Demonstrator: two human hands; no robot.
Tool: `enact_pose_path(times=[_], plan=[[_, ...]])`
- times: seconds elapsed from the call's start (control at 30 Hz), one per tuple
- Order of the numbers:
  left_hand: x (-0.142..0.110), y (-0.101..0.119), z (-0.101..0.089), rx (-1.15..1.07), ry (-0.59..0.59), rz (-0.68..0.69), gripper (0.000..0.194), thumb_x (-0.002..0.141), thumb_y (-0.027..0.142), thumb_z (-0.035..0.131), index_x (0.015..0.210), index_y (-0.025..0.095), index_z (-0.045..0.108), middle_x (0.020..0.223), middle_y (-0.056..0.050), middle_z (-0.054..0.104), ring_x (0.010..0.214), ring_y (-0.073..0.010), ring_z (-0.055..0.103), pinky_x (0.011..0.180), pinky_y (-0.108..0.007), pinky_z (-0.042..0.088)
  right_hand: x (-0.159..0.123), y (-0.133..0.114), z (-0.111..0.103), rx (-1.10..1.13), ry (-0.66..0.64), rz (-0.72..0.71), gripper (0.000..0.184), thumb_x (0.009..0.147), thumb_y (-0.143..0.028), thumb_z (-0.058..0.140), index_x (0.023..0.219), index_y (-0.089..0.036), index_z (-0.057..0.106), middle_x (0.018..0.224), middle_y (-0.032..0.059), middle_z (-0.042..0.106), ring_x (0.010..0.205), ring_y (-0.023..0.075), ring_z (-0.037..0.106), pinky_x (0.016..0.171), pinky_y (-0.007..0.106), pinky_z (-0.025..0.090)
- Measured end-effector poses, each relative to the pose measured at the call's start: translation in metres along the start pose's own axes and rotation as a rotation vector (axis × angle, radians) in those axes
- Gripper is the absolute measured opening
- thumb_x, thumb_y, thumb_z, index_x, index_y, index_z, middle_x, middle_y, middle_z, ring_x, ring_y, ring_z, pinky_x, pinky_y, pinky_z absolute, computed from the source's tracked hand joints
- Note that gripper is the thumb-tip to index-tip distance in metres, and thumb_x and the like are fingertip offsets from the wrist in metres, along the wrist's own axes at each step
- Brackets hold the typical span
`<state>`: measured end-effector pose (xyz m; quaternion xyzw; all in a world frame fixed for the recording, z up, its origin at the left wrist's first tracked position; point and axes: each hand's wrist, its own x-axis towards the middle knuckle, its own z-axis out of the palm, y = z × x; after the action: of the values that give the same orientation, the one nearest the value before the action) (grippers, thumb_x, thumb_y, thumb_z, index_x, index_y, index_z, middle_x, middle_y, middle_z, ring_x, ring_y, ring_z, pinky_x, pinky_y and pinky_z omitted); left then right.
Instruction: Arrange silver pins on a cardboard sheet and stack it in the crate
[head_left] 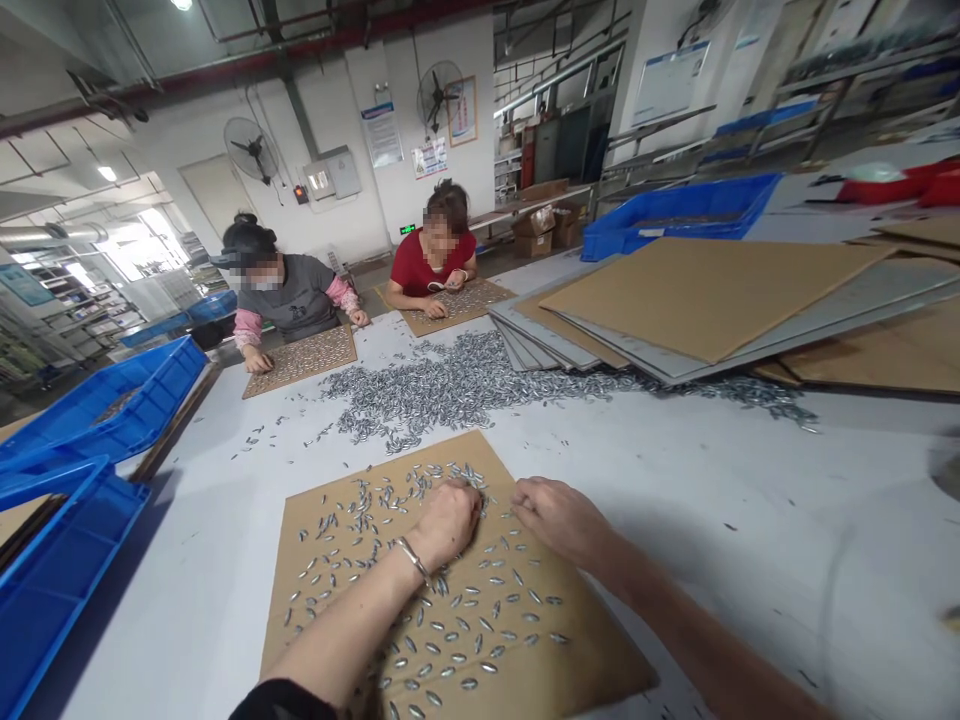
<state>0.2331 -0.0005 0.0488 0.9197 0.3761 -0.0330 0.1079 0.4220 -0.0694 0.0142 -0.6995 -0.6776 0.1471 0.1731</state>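
Note:
A brown cardboard sheet [600,655] lies on the white table before me, strewn with small silvery spindle-shaped metal pieces [469,684]. They lie spaced apart near me and more crowded toward the far side. My left hand [448,522], a bangle at its wrist, rests over the far middle of the sheet. Its fingers are curled closed, and whatever is under them is hidden. At the sheet's right edge is my right hand [559,515], thumb and fingers pinched together. I cannot make out anything between them.
Beyond the sheet spreads a heap of the same metal pieces [427,385]. Stacked boards [712,290] lie at right. Blue bins [67,570] stand at left, another blue bin [682,210] behind the boards. Two people work across the table over similar covered sheets [304,362].

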Motion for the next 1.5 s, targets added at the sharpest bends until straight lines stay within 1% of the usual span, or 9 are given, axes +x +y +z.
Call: enact_pose_path(times=[0.17, 0.3, 0.4, 0.57, 0.73, 0.9, 1.0, 1.37, 1.5], plan=[[0.000, 0.001, 0.003, 0.111, -0.010, 0.037, 0.022, 0.092, 0.006, 0.049, 0.095, 0.014, 0.069, 0.106, -0.015, 0.073, 0.091, -0.0249, 0.071, 0.081, -0.035, 0.057, -0.012, 0.015, 0.008, 0.159, 0.162, 0.005, 0.022, 0.092, -0.025, 0.047, 0.082, -0.024, 0.066, 0.087, 0.0041, 0.075, 0.082, 0.0200, 0.067, 0.074, 0.029, 0.044], [-0.003, 0.004, 0.006, 0.195, 0.010, 0.115, 0.023, 0.097, 0.009, 0.047, 0.100, 0.012, 0.069, 0.107, -0.015, 0.073, 0.099, -0.0264, 0.070, 0.088, -0.037, 0.057, -0.012, 0.034, 0.023, 0.315, 0.391, 0.038, 0.024, 0.093, -0.034, 0.047, 0.081, -0.026, 0.066, 0.080, 0.0032, 0.075, 0.075, 0.0200, 0.068, 0.069, 0.028, 0.047], [-0.003, 0.010, 0.011, 0.242, 0.031, 0.189, 0.023, 0.100, 0.012, 0.046, 0.103, 0.013, 0.069, 0.106, -0.013, 0.072, 0.103, -0.0255, 0.068, 0.094, -0.037, 0.056, -0.009, 0.044, 0.032, 0.365, 0.459, 0.021, 0.024, 0.091, -0.036, 0.048, 0.079, -0.026, 0.066, 0.076, 0.0025, 0.074, 0.072, 0.0197, 0.068, 0.068, 0.028, 0.048], [0.000, 0.016, 0.017, 0.286, 0.024, 0.283, 0.018, 0.100, 0.012, 0.052, 0.100, 0.015, 0.070, 0.104, -0.009, 0.073, 0.098, -0.0221, 0.067, 0.093, -0.034, 0.056, -0.009, 0.047, 0.034, 0.394, 0.471, -0.023, 0.026, 0.093, -0.039, 0.048, 0.079, -0.026, 0.065, 0.075, 0.0017, 0.073, 0.071, 0.0188, 0.068, 0.067, 0.027, 0.048], [0.000, 0.012, 0.017, 0.282, 0.014, 0.305, 0.015, 0.100, 0.014, 0.055, 0.099, 0.016, 0.071, 0.104, -0.009, 0.072, 0.098, -0.0224, 0.067, 0.093, -0.034, 0.055, -0.014, 0.043, 0.029, 0.373, 0.476, -0.040, 0.024, 0.094, -0.037, 0.049, 0.078, -0.026, 0.063, 0.074, 0.0011, 0.072, 0.069, 0.0180, 0.067, 0.065, 0.026, 0.047], [-0.001, 0.004, 0.017, 0.222, 0.011, 0.253, 0.017, 0.100, 0.016, 0.054, 0.095, 0.017, 0.071, 0.097, -0.008, 0.072, 0.093, -0.0216, 0.068, 0.086, -0.031, 0.055, -0.015, 0.043, 0.026, 0.361, 0.454, -0.043, 0.024, 0.094, -0.037, 0.048, 0.078, -0.026, 0.062, 0.075, 0.0010, 0.071, 0.070, 0.0180, 0.067, 0.065, 0.026, 0.047], [0.000, 0.002, 0.016, 0.161, 0.013, 0.227, 0.017, 0.099, 0.016, 0.054, 0.099, 0.018, 0.070, 0.102, -0.008, 0.072, 0.095, -0.0200, 0.068, 0.085, -0.028, 0.054, -0.015, 0.043, 0.026, 0.352, 0.432, -0.035, 0.024, 0.094, -0.037, 0.047, 0.078, -0.026, 0.062, 0.077, 0.0015, 0.072, 0.072, 0.0183, 0.068, 0.066, 0.026, 0.047], [0.007, 0.007, 0.015, 0.027, -0.029, 0.175, 0.020, 0.098, 0.013, 0.051, 0.094, 0.017, 0.070, 0.104, -0.009, 0.073, 0.094, -0.0193, 0.069, 0.084, -0.026, 0.054, -0.017, 0.039, 0.023, 0.312, 0.409, 0.011, 0.024, 0.092, -0.036, 0.046, 0.077, -0.026, 0.061, 0.077, 0.0032, 0.073, 0.071, 0.0194, 0.067, 0.066, 0.028, 0.046], [0.004, 0.003, 0.002, -0.007, -0.003, 0.128, 0.020, 0.097, 0.014, 0.051, 0.096, 0.017, 0.071, 0.106, -0.009, 0.073, 0.094, -0.0188, 0.069, 0.084, -0.026, 0.053, -0.020, 0.042, 0.023, 0.344, 0.388, 0.020, 0.025, 0.092, -0.039, 0.047, 0.079, -0.026, 0.064, 0.077, 0.0027, 0.073, 0.072, 0.0198, 0.068, 0.067, 0.028, 0.047]])
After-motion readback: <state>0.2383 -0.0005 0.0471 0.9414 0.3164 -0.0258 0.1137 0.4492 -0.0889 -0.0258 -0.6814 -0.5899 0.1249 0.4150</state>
